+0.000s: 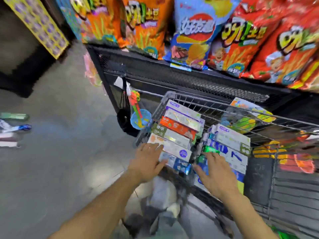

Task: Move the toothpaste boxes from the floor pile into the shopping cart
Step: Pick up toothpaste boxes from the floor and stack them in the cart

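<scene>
The wire shopping cart [195, 100] stands in front of me and holds two rows of toothpaste boxes. The left row of boxes [177, 130] runs from white through orange to blue. The right row of boxes [229, 144] is white, blue and green. My left hand [146, 163] lies with straight fingers on the nearest boxes of the left row. Spread over the near end of the right row is my right hand [217, 175], fingers straight. Several toothpaste boxes [12, 130] lie on the floor at the far left, blurred.
A black mesh shelf [172, 73] behind the cart carries large orange, blue and red snack bags [195, 31]. A netted toy [138, 111] hangs off the shelf's end beside the cart. Grey floor [60, 152] stretches to the left. Colourful packs [246, 116] lie in the cart's far right.
</scene>
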`<state>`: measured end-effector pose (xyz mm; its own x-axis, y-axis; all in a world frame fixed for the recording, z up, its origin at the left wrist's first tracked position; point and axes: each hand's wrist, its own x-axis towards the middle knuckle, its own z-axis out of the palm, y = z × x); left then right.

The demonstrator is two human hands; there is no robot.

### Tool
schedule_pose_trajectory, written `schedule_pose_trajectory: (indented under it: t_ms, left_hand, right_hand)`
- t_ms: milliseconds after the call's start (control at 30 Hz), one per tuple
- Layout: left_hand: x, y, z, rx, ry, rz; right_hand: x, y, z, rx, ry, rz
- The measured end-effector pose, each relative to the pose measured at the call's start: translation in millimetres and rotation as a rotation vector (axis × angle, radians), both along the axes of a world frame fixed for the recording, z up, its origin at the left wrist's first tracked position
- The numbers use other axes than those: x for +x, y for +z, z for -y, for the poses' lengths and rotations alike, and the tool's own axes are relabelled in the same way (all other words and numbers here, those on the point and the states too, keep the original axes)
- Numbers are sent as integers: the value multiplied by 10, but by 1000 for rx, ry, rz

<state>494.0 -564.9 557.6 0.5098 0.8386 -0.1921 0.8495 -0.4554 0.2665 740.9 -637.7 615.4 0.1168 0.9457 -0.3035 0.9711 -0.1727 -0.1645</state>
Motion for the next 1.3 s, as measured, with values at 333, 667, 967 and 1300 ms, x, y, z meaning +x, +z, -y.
schedule_pose_trajectory:
  t_ms: [333,667,967,1300]
  left_hand:
    - [-3590,1045,517,206,583,-146]
    - [-5721,1101,1333,105,1180,-229]
    - [-6928,782,1019,-31,1500,-203]
    - [-8280,616,593,-185,1653,-220]
  right_hand:
    - [-3264,615,-981,194,554,-35]
    - [-6124,719,-1417,144,1068,-18]
    - [-8095,404,-2350,72,1362,9]
    - [-10024,118,-2843,-73,1497,-16]
